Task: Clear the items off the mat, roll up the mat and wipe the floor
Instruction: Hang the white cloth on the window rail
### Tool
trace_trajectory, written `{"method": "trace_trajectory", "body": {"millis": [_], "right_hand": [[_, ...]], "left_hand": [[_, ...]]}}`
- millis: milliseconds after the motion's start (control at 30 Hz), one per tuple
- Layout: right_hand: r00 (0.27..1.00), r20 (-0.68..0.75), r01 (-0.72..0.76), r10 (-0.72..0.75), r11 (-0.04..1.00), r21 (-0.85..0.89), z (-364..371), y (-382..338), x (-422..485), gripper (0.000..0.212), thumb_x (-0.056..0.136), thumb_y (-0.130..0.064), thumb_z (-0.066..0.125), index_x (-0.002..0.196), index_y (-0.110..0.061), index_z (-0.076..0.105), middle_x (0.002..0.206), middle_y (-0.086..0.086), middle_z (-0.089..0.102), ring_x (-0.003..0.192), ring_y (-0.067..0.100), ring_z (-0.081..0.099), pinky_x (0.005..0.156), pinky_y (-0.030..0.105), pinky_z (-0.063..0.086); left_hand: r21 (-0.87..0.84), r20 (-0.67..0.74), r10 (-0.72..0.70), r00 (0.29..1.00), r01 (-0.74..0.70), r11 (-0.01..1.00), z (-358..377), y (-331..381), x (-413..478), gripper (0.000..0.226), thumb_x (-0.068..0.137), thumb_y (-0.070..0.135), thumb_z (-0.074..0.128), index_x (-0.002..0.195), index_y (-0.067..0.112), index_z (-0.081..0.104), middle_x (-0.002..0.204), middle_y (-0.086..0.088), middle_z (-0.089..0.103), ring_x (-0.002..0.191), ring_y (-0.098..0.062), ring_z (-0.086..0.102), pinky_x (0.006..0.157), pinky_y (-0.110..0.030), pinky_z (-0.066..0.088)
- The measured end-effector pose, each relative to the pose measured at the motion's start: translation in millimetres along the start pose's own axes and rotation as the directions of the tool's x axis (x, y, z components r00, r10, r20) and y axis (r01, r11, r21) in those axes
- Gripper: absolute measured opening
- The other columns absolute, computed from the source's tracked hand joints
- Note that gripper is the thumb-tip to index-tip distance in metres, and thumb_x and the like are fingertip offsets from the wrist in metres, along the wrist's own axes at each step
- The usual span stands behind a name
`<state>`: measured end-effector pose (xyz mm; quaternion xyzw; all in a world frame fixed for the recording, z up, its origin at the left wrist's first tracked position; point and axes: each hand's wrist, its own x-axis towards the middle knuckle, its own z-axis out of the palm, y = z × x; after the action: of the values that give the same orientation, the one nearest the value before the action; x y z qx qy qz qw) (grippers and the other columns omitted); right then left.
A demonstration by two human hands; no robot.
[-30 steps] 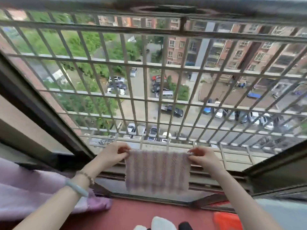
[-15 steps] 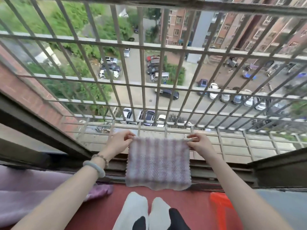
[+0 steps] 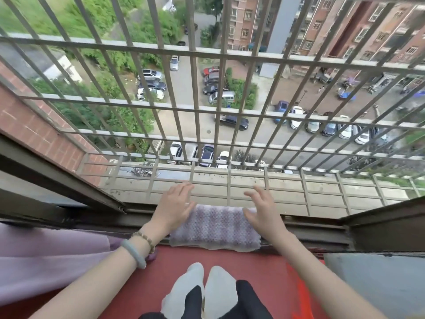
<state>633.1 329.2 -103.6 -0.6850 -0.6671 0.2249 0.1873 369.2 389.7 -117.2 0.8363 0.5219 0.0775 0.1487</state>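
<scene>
I read the wiping as finished: cloth [image 3: 215,226] draped over the window sill [image 3: 322,233], left hand [image 3: 172,209] and right hand [image 3: 262,212] open, gripping nothing.

Barred window [image 3: 207,107], red floor [image 3: 253,268], lilac curtain [image 3: 53,252], daylight outside.

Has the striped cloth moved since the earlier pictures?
Yes. The cloth, earlier held up hanging by its top corners, now lies draped over the window sill track, lower than before. Both hands, left and right, are open beside it.
</scene>
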Motion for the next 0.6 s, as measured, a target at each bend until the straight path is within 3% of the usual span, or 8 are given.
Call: {"method": "trace_trajectory", "body": {"millis": [100, 167, 233, 367, 433, 500, 600], "right_hand": [[0.982, -0.003, 0.183, -0.187, 0.962, -0.204, 23.7, -3.2, -26.4, 0.048, 0.076, -0.028, 0.063, 0.121, -0.014, 0.056, 0.13, 0.021, 0.053, 0.122, 0.033, 0.041, 0.1, 0.045, 0.039], [0.971, 0.087, 0.237, -0.221, 0.921, -0.309, 33.9, -0.8, -35.2, 0.048, 0.081, -0.037, 0.052, 0.126, -0.018, 0.049, 0.129, 0.019, 0.055, 0.121, 0.033, 0.042, 0.103, 0.046, 0.034], [0.966, 0.164, 0.247, -0.199, 0.899, -0.361, 38.3, 1.1, -38.2, 0.05, 0.083, -0.041, 0.043, 0.129, -0.02, 0.045, 0.127, 0.018, 0.057, 0.116, 0.035, 0.05, 0.102, 0.047, 0.03], [0.96, 0.258, 0.193, -0.106, 0.921, -0.338, 27.2, -6.9, -35.3, 0.053, 0.078, -0.044, 0.04, 0.125, -0.022, 0.048, 0.123, 0.015, 0.061, 0.109, 0.033, 0.06, 0.095, 0.048, 0.046], [0.963, 0.237, 0.196, -0.132, 0.942, -0.273, 15.1, -12.2, -34.4, 0.06, 0.079, -0.046, 0.04, 0.133, -0.021, 0.048, 0.135, 0.013, 0.053, 0.123, 0.032, 0.051, 0.104, 0.051, 0.035], [0.964, 0.261, 0.117, -0.06, 0.972, -0.206, -1.5, -9.3, -32.9, 0.065, 0.084, -0.047, 0.044, 0.144, -0.026, 0.033, 0.147, 0.004, 0.038, 0.135, 0.025, 0.034, 0.114, 0.045, 0.014], [0.967, 0.253, -0.015, 0.024, 0.999, -0.036, -38.8, -9.0, -38.5, 0.073, 0.08, -0.052, 0.05, 0.145, -0.026, 0.03, 0.139, 0.004, 0.047, 0.126, 0.027, 0.043, 0.108, 0.035, 0.026]], "left_hand": [[0.106, -0.006, 0.154, 0.988, -0.152, 0.983, 14.0, 13.7, -23.3, 0.058, 0.097, 0.051, 0.023, 0.13, 0.01, 0.048, 0.133, -0.009, 0.05, 0.121, -0.025, 0.046, 0.101, -0.038, 0.032], [0.167, 0.069, 0.152, 0.986, -0.161, 0.973, 24.3, 19.7, -35.2, 0.061, 0.097, 0.052, 0.013, 0.136, 0.014, 0.04, 0.141, -0.007, 0.039, 0.128, -0.024, 0.036, 0.105, -0.041, 0.025], [0.202, 0.127, 0.115, 0.985, -0.139, 0.969, 32.7, 22.5, -42.1, 0.06, 0.097, 0.053, 0.014, 0.139, 0.016, 0.036, 0.14, -0.008, 0.043, 0.128, -0.025, 0.037, 0.105, -0.044, 0.024], [0.254, 0.179, 0.05, 0.983, -0.095, 0.962, 35.5, 27.6, -42.0, 0.059, 0.092, 0.054, 0.026, 0.136, 0.016, 0.036, 0.131, -0.01, 0.057, 0.124, -0.025, 0.045, 0.103, -0.044, 0.026], [0.245, 0.199, 0.032, 0.979, -0.081, 0.966, 29.9, 30.1, -40.7, 0.066, 0.095, 0.059, 0.014, 0.134, 0.015, 0.043, 0.13, -0.01, 0.058, 0.122, -0.026, 0.051, 0.105, -0.045, 0.032], [0.167, 0.185, 0.021, 0.983, -0.053, 0.985, 16.6, 35.5, -39.6, 0.085, 0.089, 0.069, 0.002, 0.134, 0.013, 0.047, 0.136, -0.01, 0.053, 0.127, -0.027, 0.048, 0.107, -0.044, 0.034], [-0.084, 0.118, 0.012, 0.993, -0.002, 0.996, -11.7, 47.4, -40.0, 0.102, 0.077, 0.082, 0.004, 0.137, 0.011, 0.044, 0.141, -0.008, 0.047, 0.131, -0.024, 0.04, 0.111, -0.032, 0.023]]}}
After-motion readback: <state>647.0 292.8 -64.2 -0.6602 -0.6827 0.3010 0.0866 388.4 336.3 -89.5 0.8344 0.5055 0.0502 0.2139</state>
